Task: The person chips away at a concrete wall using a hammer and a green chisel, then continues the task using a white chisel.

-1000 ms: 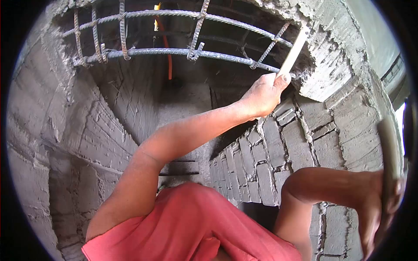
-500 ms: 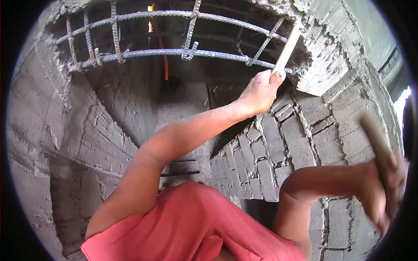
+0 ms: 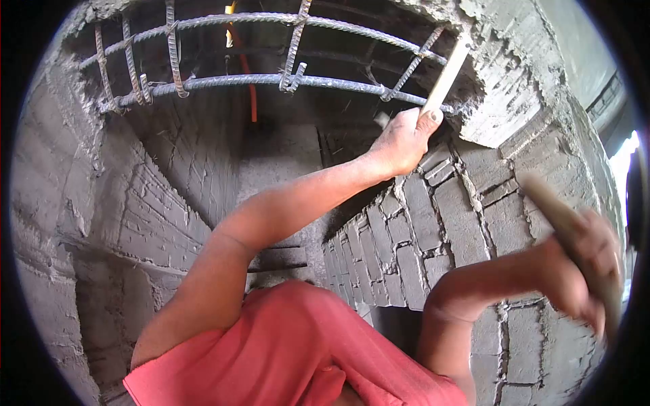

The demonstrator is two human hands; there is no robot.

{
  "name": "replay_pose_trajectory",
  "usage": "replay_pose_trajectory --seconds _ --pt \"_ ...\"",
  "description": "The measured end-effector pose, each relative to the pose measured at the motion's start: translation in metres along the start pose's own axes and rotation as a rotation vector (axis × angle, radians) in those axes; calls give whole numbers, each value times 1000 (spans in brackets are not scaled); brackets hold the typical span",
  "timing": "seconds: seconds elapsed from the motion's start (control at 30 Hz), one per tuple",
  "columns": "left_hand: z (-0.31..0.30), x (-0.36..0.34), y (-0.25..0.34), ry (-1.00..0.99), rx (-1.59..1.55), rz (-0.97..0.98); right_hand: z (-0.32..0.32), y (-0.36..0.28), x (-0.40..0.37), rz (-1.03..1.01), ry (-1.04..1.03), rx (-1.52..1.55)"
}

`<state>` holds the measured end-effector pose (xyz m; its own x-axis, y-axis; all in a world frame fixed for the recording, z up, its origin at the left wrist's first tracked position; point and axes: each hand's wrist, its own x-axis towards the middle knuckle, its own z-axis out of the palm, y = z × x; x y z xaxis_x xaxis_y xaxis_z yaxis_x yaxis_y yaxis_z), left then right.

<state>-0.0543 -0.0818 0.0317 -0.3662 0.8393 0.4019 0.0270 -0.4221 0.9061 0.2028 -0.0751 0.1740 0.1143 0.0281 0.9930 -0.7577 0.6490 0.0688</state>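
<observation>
My left hand [image 3: 405, 141] is closed around the lower end of a pale, straight chisel-like rod [image 3: 447, 76]. The rod slants up and right, its far end at the broken concrete edge [image 3: 504, 111]. Its lower part crosses the end of a ribbed steel rebar [image 3: 230, 80]. Out to the right, my right hand [image 3: 583, 267] grips a brown wooden tool handle [image 3: 552, 206], smeared by motion. The handle tilts from upper left to lower right, apart from the rod. Whether it carries a head cannot be made out.
Curved rebars with short cross bars span the opening above. A red-orange cable [image 3: 253, 101] hangs behind them. Rough mortared brickwork [image 3: 464, 206] lines the right side, and a grey rendered wall [image 3: 159, 210] the left. A small pale piece [image 3: 381, 119] shows beside my left hand.
My right hand and the wooden handle have swung left and slightly up, toward the rod. My left hand keeps the rod nearly in place. The small pale piece appears beside it.
</observation>
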Motion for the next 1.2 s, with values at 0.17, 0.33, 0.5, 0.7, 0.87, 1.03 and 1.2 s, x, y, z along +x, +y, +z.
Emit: replay_pose_trajectory --seconds 0.17,0.33,0.5,0.7,0.87,1.03,1.2 --pt "-1 -4 0 10 26 58 1 56 -86 -137 280 304" --pt "-17 15 -1 135 238 202 34 120 -170 949 41 -288" --pt "-9 3 -10 185 337 77 13 51 -70 372 13 -117" --pt "-24 32 -59 402 470 552 16 43 -55 -320 -30 -121" --pt "-7 38 -81 475 478 569 40 67 -158 281 173 130" --pt "68 68 -103 480 -28 419 6 62 -202 760 245 -5" --pt "49 26 -67 498 189 361 -21 36 -222 909 245 233"
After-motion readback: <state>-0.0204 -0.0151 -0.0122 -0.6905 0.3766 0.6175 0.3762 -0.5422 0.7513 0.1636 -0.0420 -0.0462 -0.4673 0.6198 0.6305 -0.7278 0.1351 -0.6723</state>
